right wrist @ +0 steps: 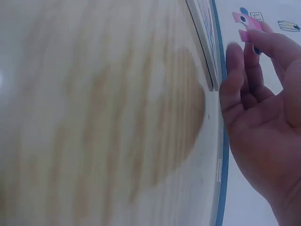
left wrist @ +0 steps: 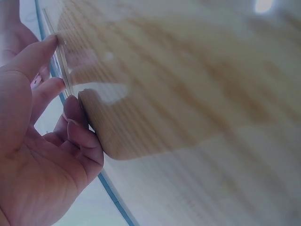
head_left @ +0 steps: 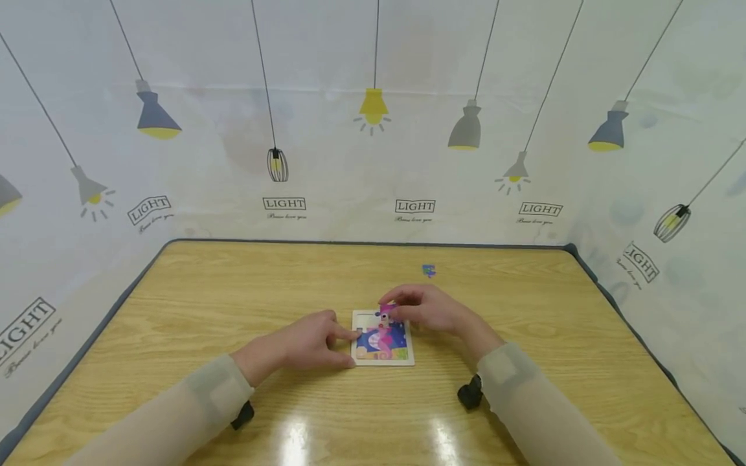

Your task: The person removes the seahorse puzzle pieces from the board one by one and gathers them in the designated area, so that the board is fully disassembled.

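Pinching right hand (head_left: 431,309), pink piece (head_left: 385,316) partly hidden

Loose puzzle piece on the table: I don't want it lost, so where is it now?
In the head view, the loose puzzle piece lies right of centre, beyond the right hand, toward the far edge of the table.

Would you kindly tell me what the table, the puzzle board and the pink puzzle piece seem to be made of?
Table: probably wood or wood-look laminate, glossy, with visible grain and bright reflections. Puzzle board: perhaps cardboard or thin wood, with pale edges and a printed face. Pink puzzle piece: flat, printed; core unclear.
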{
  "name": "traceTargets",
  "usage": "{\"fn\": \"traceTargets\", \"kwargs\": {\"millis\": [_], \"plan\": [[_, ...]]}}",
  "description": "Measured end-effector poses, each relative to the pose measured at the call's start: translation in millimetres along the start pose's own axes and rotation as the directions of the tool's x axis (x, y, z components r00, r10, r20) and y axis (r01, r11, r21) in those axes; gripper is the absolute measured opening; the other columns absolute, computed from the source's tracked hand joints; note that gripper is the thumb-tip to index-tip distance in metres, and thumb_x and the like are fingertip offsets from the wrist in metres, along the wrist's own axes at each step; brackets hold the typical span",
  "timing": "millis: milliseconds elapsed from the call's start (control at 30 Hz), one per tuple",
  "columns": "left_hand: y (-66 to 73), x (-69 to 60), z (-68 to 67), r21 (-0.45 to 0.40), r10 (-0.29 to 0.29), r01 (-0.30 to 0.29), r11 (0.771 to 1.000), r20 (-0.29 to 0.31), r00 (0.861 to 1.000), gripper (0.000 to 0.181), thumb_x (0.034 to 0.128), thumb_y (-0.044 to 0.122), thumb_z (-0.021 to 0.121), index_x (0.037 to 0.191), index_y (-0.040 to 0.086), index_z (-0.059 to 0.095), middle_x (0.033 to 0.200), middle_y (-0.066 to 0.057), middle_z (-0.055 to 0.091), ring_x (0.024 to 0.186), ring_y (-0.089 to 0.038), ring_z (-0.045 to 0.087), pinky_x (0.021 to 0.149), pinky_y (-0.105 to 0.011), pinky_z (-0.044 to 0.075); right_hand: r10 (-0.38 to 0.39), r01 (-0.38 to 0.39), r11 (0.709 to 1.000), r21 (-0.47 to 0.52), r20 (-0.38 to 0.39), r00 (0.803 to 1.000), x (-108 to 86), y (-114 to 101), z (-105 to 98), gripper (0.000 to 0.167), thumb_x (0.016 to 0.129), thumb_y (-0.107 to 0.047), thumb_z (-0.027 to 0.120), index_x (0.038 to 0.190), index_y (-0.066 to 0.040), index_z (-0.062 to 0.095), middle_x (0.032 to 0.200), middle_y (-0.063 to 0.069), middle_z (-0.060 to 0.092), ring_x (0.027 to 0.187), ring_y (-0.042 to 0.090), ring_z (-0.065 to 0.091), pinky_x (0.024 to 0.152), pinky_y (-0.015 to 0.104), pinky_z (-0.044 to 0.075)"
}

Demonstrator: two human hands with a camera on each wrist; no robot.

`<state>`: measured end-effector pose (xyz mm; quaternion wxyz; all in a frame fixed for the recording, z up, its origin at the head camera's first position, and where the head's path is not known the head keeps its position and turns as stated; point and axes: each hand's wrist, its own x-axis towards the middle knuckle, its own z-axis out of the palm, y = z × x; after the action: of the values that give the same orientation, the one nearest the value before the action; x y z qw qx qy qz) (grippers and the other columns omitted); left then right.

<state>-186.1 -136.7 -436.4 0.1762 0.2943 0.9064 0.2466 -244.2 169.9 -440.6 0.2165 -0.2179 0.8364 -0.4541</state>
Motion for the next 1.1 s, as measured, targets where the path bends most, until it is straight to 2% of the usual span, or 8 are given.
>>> {"fn": "traceTargets", "kwargs": {"millis": [167,367,633,900,1100], "plan": [[-0.3,0.3,0.1,-0.008,0.006,-0.006,1.0,-0.004,1.0,0.057,0.097,0.044,0.084,0.148,0.022,0.07,0.092,-0.003,0.053,0.081,-0.016,0.046,0.07,-0.03,0.038,0.001,0.004,0.997,0.072,-0.073,0.997,-6.6,6,-7,0.032,0.109,-0.026,0.069,0.14,-0.017,0.074,0.122,0.009,0.068,0.098,0.026,0.069,0.084,0.035,0.061],[-0.2,-0.9,0.2,-0.017,0.013,-0.013,1.0,-0.009,1.0,0.058,0.0963,0.042,0.085,0.148,0.02,0.07,0.091,-0.004,0.051,0.081,-0.016,0.044,0.07,-0.03,0.036,0.01,0.006,0.994,0.108,-0.147,0.989,-16.7,13,-19,0.03,0.109,-0.019,0.068,0.139,-0.013,0.072,0.121,0.013,0.067,0.1,0.025,0.071,0.089,0.037,0.064],[0.8,-1.3,0.1,-0.004,0.022,-0.022,1.0,-0.007,1.0,0.059,0.0967,0.044,0.084,0.149,0.021,0.069,0.091,-0.002,0.05,0.08,-0.016,0.044,0.07,-0.029,0.036,0.032,-0.001,0.986,0.169,-0.18,0.983,-32.3,26,-33,0.033,0.109,-0.015,0.069,0.141,-0.007,0.069,0.128,0.015,0.073,0.102,0.025,0.073,0.092,0.038,0.064],[1.2,-1.8,0.7,-0.007,0.025,-0.025,1.0,-0.012,1.0,0.059,0.0959,0.043,0.085,0.148,0.02,0.07,0.09,-0.003,0.05,0.08,-0.016,0.044,0.069,-0.03,0.035,0.041,-0.012,0.991,0.137,-0.211,0.977,-47.8,37,-50,0.04,0.105,-0.01,0.073,0.144,-0.004,0.067,0.132,0.018,0.068,0.102,0.027,0.076,0.089,0.038,0.065],[0.9,-1.5,1.4,0.0,0.024,-0.024,1.0,-0.012,1.0,0.059,0.0958,0.043,0.085,0.148,0.021,0.07,0.091,-0.003,0.05,0.08,-0.016,0.044,0.069,-0.03,0.035,0.1,-0.076,0.991,0.107,-0.239,0.966,-57.7,47,-62,0.043,0.102,-0.018,0.079,0.143,-0.009,0.069,0.137,0.017,0.066,0.108,0.024,0.075,0.092,0.034,0.063]]}}
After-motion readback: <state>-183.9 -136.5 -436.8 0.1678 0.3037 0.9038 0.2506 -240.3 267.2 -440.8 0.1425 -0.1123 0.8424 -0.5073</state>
